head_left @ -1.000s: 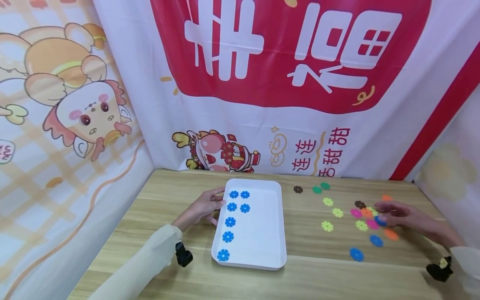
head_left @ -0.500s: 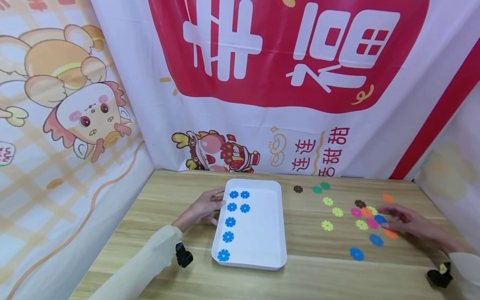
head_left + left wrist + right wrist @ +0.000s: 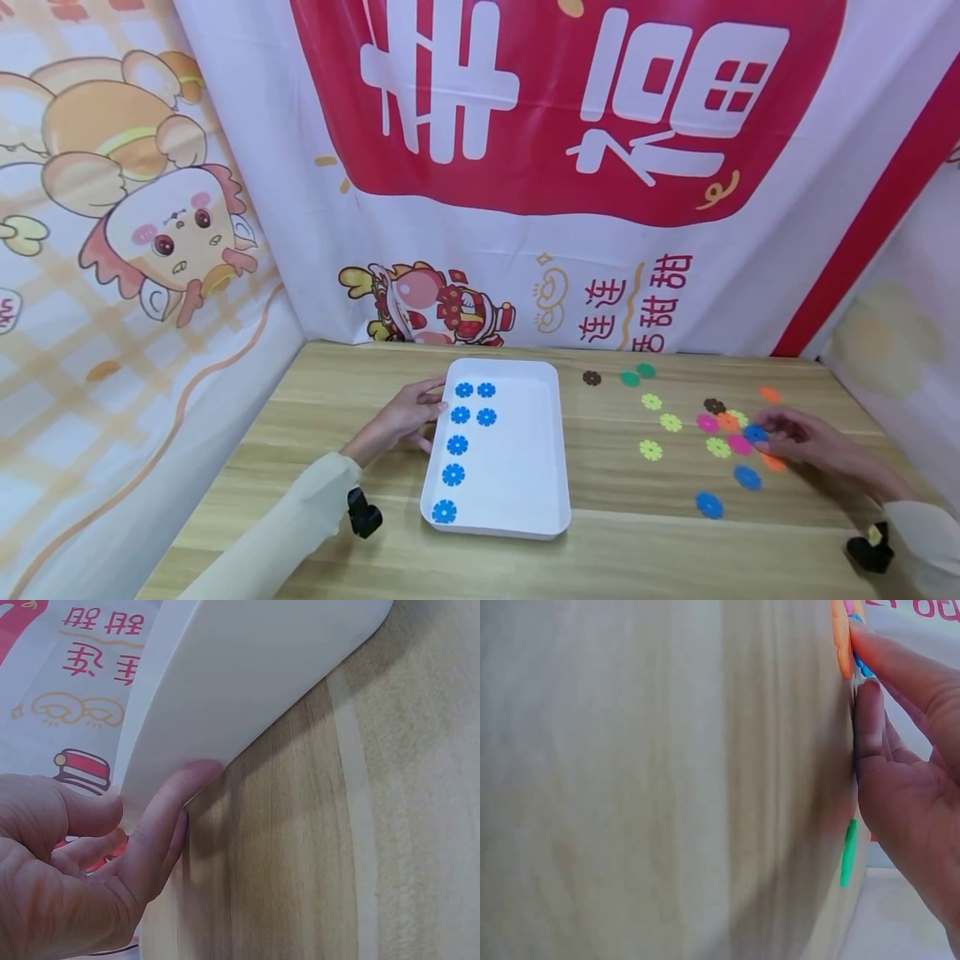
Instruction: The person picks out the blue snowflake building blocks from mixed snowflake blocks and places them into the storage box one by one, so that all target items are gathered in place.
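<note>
In the head view a white tray (image 3: pixel 521 475) lies on the table, with several blue interlocking discs (image 3: pixel 457 445) along its left side. My left hand (image 3: pixel 405 414) holds the tray's left edge. In the left wrist view its thumb meets the rim and its fingers reach the outer wall. At the right, my right hand (image 3: pixel 806 437) pinches a blue interlocking disc (image 3: pixel 755 433) beside a pink disc (image 3: pixel 740 444). From the right wrist, only a sliver of that blue disc (image 3: pixel 862 660) shows between thumb and fingers.
Two more blue discs (image 3: pixel 708 505) lie nearer the front. Yellow discs (image 3: pixel 651 450), green discs (image 3: pixel 646 371), brown discs (image 3: pixel 592 378) and orange discs (image 3: pixel 771 394) are scattered to the tray's right, some overlapping. A printed cloth (image 3: pixel 570 208) hangs at the table's back edge.
My right hand has shifted slightly down and its fingers have closed in around the blue disc, which has moved a little away from me. The left hand and tray look unchanged.
</note>
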A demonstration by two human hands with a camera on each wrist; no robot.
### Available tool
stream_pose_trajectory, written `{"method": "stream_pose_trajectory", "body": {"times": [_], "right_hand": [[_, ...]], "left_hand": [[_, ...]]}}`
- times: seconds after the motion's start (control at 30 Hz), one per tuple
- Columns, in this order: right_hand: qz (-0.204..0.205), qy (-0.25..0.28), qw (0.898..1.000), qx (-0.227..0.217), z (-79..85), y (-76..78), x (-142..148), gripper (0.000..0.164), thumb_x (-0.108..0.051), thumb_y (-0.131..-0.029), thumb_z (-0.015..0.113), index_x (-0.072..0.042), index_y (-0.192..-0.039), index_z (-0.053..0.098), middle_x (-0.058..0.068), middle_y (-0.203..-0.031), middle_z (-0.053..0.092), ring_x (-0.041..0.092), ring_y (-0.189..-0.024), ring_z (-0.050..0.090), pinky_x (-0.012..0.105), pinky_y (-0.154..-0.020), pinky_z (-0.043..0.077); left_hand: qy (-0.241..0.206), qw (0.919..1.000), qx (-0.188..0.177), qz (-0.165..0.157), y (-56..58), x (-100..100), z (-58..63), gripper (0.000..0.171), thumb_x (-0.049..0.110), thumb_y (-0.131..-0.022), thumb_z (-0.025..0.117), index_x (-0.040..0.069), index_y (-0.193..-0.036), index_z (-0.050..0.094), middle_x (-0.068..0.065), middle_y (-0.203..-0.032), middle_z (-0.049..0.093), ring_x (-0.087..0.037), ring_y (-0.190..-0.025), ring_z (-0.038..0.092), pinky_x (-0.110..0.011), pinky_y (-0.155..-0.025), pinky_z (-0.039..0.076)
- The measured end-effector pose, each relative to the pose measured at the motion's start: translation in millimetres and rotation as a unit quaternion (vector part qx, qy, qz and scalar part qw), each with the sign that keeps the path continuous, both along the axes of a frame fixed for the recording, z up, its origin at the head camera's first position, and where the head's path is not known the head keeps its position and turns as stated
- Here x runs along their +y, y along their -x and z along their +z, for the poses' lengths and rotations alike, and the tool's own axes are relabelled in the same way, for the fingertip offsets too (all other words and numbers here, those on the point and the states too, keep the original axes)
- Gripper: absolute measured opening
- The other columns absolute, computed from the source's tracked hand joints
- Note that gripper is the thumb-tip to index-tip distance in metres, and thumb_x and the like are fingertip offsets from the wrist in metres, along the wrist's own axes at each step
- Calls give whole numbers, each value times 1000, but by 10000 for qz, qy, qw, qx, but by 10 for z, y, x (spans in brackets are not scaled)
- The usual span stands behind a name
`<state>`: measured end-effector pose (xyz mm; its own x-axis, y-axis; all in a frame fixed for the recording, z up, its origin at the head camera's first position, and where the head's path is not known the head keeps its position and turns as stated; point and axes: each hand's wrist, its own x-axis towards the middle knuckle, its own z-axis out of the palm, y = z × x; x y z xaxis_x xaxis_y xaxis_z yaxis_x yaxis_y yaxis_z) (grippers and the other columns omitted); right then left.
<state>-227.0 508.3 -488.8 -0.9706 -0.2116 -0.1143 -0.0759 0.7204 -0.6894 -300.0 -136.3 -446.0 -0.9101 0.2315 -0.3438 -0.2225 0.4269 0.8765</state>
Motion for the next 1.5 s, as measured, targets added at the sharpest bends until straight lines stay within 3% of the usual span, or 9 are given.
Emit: {"method": "stream_pose_trajectory", "body": {"times": [0.23,0.33,0.47,0.6,0.77,0.97,1.27,1.5], "right_hand": [[616,168,9940,884,37,41,-18,22,4,-99,65,7,-120,60,8,-102,67,8,-87,61,21,-68,58],[698,143,9922,1021,84,52,-17,18,6,-99,65,8,-116,61,5,-96,70,8,-81,64,22,-65,60],[445,299,9957,756,176,58,-56,19,0,-102,63,11,-118,62,0,-94,74,8,-77,69,24,-64,64],[295,418,9970,575,281,65,-216,26,-4,-105,61,13,-124,62,9,-104,77,6,-85,72,26,-71,66],[73,69,9989,450,481,81,-612,33,-19,-106,64,3,-131,65,14,-113,76,8,-90,71,27,-75,65],[132,543,9983,158,682,186,-1128,37,-22,-106,64,3,-133,64,17,-113,76,24,-93,75,35,-82,66],[527,1681,9844,33,737,315,-1839,35,-14,-103,67,9,-130,62,25,-112,74,31,-96,76,46,-90,66],[678,2257,9703,-541,708,420,-2330,37,-13,-101,70,12,-127,61,24,-111,75,40,-101,75,58,-96,62]], "left_hand": [[-63,10000,13,25,-2,-13,-10,60,15,-110,56,21,-165,34,-25,-159,46,-30,-105,71,-39,-60,67],[-50,10000,14,42,-4,-13,-15,60,15,-109,56,21,-165,34,-25,-159,46,-30,-107,70,-39,-60,67],[-27,10000,11,56,-12,-15,-22,60,15,-109,56,21,-165,35,-25,-159,46,-31,-108,70,-39,-61,67],[-75,10000,22,60,-23,-5,-19,60,14,-109,56,19,-165,35,-25,-158,46,-31,-108,70,-40,-61,67],[-116,9999,32,46,-34,2,-13,60,13,-109,55,19,-165,34,-26,-158,47,-32,-109,70,-40,-62,67],[-160,9999,10,52,-22,-1,-25,60,13,-110,55,19,-165,34,-26,-158,46,-32,-109,70,-41,-63,68],[-249,9997,-29,47,0,9,-42,60,13,-110,55,19,-165,34,-26,-159,45,-32,-109,70,-42,-64,68],[-142,9999,-24,92,-18,3,-32,60,14,-109,55,19,-165,34,-26,-159,45,-34,-111,70,-41,-64,68]]}}
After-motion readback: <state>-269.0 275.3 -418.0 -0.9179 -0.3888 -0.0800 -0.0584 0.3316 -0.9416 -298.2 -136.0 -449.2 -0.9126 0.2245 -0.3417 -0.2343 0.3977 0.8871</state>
